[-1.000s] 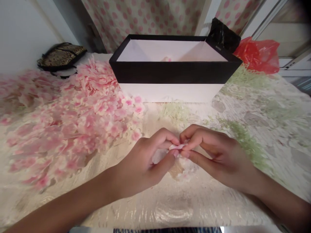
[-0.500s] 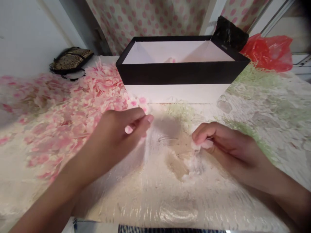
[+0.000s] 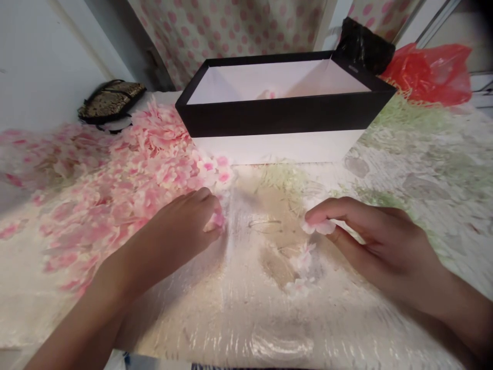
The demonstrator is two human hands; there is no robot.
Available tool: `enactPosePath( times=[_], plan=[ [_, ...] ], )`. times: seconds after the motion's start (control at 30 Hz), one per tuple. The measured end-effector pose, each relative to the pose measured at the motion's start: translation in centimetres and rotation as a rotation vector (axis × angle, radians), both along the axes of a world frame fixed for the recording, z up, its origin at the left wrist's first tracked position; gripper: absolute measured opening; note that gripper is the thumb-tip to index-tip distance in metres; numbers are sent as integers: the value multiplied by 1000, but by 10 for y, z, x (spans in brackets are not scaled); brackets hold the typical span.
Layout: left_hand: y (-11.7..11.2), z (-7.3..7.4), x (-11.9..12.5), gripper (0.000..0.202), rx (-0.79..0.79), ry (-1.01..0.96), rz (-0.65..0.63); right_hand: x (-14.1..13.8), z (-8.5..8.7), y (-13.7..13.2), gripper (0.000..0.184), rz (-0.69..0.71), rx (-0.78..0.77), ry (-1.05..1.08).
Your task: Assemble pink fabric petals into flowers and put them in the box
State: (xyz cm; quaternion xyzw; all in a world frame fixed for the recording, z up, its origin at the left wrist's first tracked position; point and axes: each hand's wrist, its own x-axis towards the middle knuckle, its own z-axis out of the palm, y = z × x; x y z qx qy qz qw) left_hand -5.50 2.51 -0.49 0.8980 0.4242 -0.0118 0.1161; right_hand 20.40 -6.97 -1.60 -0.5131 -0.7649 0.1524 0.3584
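Note:
My left hand (image 3: 181, 226) rests at the near edge of a big heap of pink fabric blossoms (image 3: 115, 169), fingers curled onto a pink flower (image 3: 217, 220) on the table. My right hand (image 3: 377, 241) hovers to the right, thumb and forefinger pinching a small pale flower piece (image 3: 321, 226). Two loose pale blossoms (image 3: 302, 259) lie on the shiny table cover between the hands. A black and white open box (image 3: 285, 115) stands behind, with something pink just showing inside.
Thin green stem pieces (image 3: 400, 123) are scattered over the right side of the table. A red plastic bag (image 3: 431, 72) and a black bag (image 3: 362, 49) sit behind the box. A dark patterned pouch (image 3: 110, 100) lies at the back left.
A second ago both hands were joined over one flower piece in the middle. The left hand has since moved left to the pink heap, while the right hand keeps the pale piece.

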Motion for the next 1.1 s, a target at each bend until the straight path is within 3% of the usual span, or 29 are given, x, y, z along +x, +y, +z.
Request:
enactPosePath(
  times=[0.2, 0.47, 0.57, 0.67, 0.8, 0.9, 1.1],
  plan=[
    [0, 5, 8, 23, 60, 95, -39, -2, -2, 1, 15, -2, 13, -3],
    [-1, -4, 9, 19, 114, 65, -2, -2, -5, 0, 17, 33, 1, 7],
    [0, 0, 9, 19, 103, -10, 7, -3, -5, -1, 15, 17, -5, 10],
    [-3, 11, 13, 14, -22, -207, 41, -5, -3, -2, 12, 9, -15, 43],
    [-15, 23, 23, 13, -365, -500, -35, -9, -1, -1, 15, 143, -49, 158],
    [-24, 22, 29, 10, -513, -555, -94, -12, -2, 0, 17, 221, -90, 276],
    [-29, 14, 34, 12, -663, -550, -123, -20, -6, 1, 9, 327, -223, 415]
  ],
)
